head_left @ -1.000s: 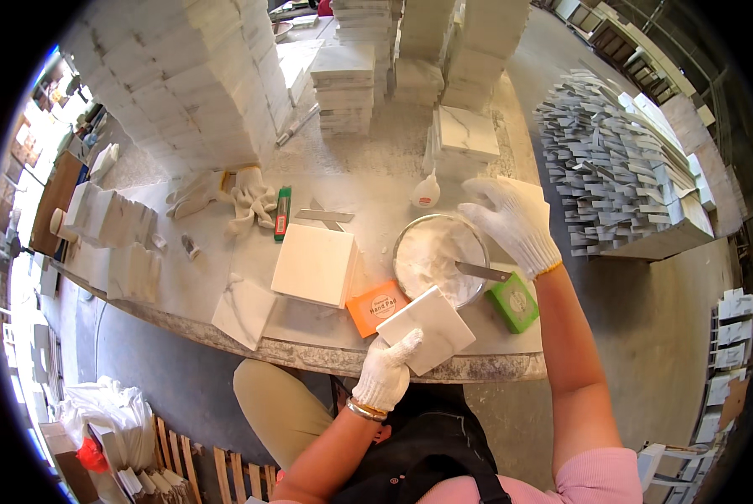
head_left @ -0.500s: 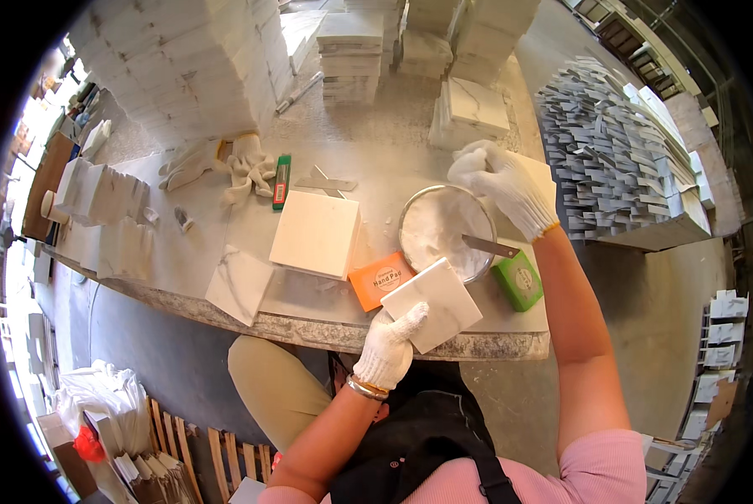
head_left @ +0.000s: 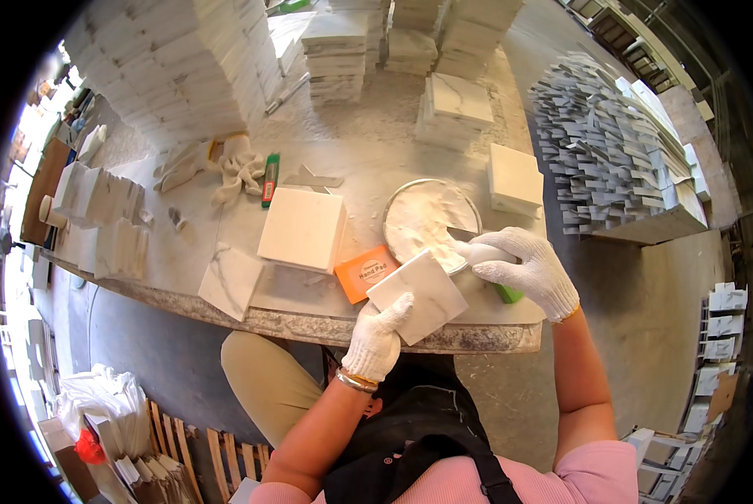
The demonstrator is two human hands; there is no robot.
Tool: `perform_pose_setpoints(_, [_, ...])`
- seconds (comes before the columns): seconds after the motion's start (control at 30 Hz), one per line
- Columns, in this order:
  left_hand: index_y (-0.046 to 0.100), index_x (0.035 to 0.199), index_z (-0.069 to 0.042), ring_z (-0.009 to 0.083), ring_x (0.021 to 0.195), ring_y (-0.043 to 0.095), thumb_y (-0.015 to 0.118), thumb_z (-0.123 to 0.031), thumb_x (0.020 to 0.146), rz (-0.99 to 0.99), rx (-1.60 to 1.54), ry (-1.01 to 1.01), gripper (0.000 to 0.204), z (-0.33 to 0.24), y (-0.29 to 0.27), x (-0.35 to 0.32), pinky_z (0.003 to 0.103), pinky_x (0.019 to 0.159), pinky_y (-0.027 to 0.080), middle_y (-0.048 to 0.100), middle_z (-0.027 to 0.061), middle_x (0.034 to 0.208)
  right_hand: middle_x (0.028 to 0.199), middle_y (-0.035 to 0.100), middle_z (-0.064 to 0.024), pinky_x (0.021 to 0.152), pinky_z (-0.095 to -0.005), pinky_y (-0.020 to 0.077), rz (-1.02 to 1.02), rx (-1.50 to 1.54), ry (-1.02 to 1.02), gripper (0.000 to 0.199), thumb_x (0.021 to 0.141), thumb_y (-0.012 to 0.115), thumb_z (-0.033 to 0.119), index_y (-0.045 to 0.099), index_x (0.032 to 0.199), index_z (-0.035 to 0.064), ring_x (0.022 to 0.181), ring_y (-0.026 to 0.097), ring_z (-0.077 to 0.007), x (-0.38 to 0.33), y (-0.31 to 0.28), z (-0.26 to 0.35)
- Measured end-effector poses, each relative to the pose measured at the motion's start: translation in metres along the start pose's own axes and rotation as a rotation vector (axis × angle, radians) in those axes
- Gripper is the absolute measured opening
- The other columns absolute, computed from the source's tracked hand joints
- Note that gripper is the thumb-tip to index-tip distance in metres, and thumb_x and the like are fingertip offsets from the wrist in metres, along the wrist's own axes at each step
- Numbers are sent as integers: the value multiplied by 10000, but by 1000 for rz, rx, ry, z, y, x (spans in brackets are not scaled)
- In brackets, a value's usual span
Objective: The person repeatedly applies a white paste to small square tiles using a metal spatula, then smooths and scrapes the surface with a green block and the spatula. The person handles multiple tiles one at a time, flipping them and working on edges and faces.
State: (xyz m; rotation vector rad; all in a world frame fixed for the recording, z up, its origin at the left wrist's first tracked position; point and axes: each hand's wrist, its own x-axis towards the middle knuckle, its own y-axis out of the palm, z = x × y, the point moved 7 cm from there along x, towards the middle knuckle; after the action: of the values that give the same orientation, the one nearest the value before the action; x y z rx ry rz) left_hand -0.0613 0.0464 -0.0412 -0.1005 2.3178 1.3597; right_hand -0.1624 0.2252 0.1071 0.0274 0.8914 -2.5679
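Observation:
My left hand [head_left: 376,338], in a white knit glove, holds a square white marble tile [head_left: 418,294] by its near corner, tilted above the table's front edge. My right hand [head_left: 523,267], also gloved, grips a putty knife [head_left: 464,238] whose blade reaches into a round bowl of white paste [head_left: 422,220], right beside the tile's far edge. An orange sanding pad [head_left: 361,272] lies just left of the tile. A green object [head_left: 508,293] shows partly from under my right hand.
A stack of square white tiles [head_left: 302,228] sits left of the bowl, a veined tile [head_left: 230,280] overhangs the front edge. Tall tile stacks [head_left: 175,67] fill the back. A green marker [head_left: 270,180], crumpled gloves [head_left: 233,168] and a tile [head_left: 515,178] lie nearby. Grey tile pieces [head_left: 611,143] stand right.
My right hand has come down from over the bowl to its near rim, beside the tile. My left hand has kept the tile at the table's front edge.

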Motion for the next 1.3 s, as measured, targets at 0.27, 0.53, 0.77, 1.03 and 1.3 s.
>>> perform_pose_setpoints(0.27, [528, 1393, 37, 241, 1170, 648, 667, -76, 961, -14, -21, -6, 467, 1, -2, 0, 389, 1021, 532, 638, 119, 1311, 1010, 742, -103, 874, -330, 517, 28, -85, -53, 330, 808, 789, 211, 769, 1088, 35, 944, 678, -203, 6, 5, 1])
perform_pose_setpoints(0.53, [529, 1394, 30, 238, 1164, 650, 673, -72, 955, -15, -33, -15, 473, 3, -4, 0, 387, 1014, 537, 641, 116, 1305, 937, 736, -124, 796, -365, 533, -6, -117, -133, 377, 803, 800, 306, 773, 1074, 46, 857, 688, -252, 7, 5, 1])
perform_pose_setpoints(0.77, [527, 1396, 28, 239, 1157, 653, 682, -81, 954, -12, -29, -9, 481, 1, -2, -1, 385, 1005, 539, 641, 114, 1303, 927, 738, -126, 789, -363, 533, 6, -116, -123, 378, 796, 805, 303, 773, 1058, 33, 852, 689, -250, 8, 6, 3])
perform_pose_setpoints(1.03, [534, 1385, 27, 237, 1144, 657, 698, -98, 946, -13, -31, -3, 485, 1, -2, -1, 381, 990, 546, 646, 110, 1285, 926, 734, -129, 794, -376, 532, 14, -117, -135, 388, 788, 811, 320, 776, 1054, 39, 865, 686, -266, 9, 7, 3])
perform_pose_setpoints(1.3, [539, 1378, 29, 237, 1136, 659, 709, -103, 939, -11, -39, -16, 488, 2, -2, -1, 379, 987, 547, 651, 112, 1274, 999, 745, -118, 880, -360, 513, 34, -125, -28, 352, 773, 785, 244, 781, 1057, 36, 944, 668, -240, 8, 7, 1])
